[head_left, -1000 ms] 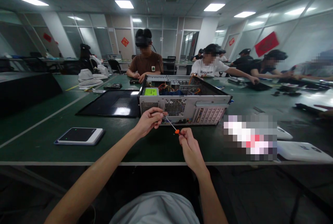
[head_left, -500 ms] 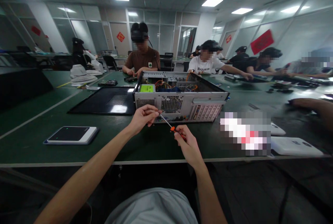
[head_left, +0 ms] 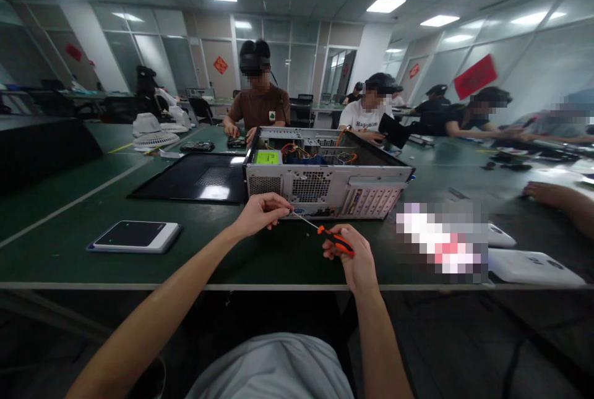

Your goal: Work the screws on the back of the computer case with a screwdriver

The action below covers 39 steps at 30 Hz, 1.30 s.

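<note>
My right hand (head_left: pixel 355 257) is wrapped round the orange-and-black handle of a screwdriver (head_left: pixel 341 242). Its thin metal shaft slants up and left to my left hand (head_left: pixel 262 213). There the thumb and forefinger are pinched together at the tip; whatever small thing sits between them is too hidden to make out. Both hands are just in front of the rear panel of a computer case (head_left: pixel 331 182). The case lies on its side, top uncovered, with coloured cables and a power supply with a bright green label (head_left: pixel 268 157) inside.
A black side panel (head_left: pixel 185 176) lies left of the case. Nearer me is a white-and-black flat device (head_left: pixel 134 235). White phones (head_left: pixel 533 266) lie at right beside a blurred-out patch. White fans (head_left: pixel 155 133) stand at back left. Co-workers sit across the table; another person's hand (head_left: pixel 547 192) rests at right.
My right hand has shifted right and slightly down with the screwdriver, showing more of its handle. My left hand stays pinched at the tip. The view has turned slightly left.
</note>
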Tool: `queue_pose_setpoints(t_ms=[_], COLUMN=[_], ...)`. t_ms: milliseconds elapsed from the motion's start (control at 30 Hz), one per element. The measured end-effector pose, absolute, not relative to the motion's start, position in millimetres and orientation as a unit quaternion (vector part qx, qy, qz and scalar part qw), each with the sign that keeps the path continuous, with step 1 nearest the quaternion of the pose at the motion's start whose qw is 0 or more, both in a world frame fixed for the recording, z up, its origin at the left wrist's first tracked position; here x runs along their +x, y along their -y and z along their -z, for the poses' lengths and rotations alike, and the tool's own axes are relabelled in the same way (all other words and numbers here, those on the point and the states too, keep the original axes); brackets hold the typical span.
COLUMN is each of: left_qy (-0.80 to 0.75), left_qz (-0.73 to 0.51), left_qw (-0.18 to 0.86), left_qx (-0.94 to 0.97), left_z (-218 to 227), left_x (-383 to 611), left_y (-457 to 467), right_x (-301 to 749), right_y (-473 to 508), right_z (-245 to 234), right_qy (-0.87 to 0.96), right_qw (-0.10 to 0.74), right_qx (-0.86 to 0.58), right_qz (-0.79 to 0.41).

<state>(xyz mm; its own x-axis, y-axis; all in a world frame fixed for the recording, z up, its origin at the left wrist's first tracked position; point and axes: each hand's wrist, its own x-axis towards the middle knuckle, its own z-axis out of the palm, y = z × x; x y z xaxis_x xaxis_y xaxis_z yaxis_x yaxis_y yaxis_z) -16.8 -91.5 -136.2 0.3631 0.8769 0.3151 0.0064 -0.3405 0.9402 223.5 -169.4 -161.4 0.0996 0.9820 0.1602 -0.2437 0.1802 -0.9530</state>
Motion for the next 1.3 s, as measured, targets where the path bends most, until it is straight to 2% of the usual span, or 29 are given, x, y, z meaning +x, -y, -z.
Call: queue_pose_setpoints(t_ms=[200,333,400,633,867,1067,1300], left_qy=[-0.334,-0.355,-0.364,-0.347,-0.308,-0.332,-0.351], left_qz=[-0.409,-0.402,-0.402,-0.348,-0.447,-0.493,-0.522], left_qw=[0.462,0.419,0.354,0.024,-0.166,-0.207,-0.167], left_qx=[0.713,0.733,0.762,0.870,0.823,0.777,0.759], left_z=[138.8,143.2,145.1,151.2,146.5,115.6,105.6], left_x=[-13.4,-9.6,-9.3,-13.0,-19.5,-20.8,-18.0], left_y=[94.6,96.3,96.8,97.7,91.1,80.8,73.9], right_x=[228.1,231.2,231.2,228.6,200.4,162.0,145.1], right_y=[166.4,162.6,161.2,160.7,183.6,203.5,194.8], right_z=[161.7,164.9,166.4,167.8,152.4,128.6,122.8], right_qy=[0.371,0.350,0.348,0.374,0.475,0.580,0.611], right_qw=[0.680,0.693,0.696,0.682,0.704,0.689,0.672], right_qx=[-0.369,-0.346,-0.337,-0.324,-0.269,-0.278,-0.313], right_qz=[-0.514,-0.527,-0.530,-0.538,-0.455,-0.334,-0.277])
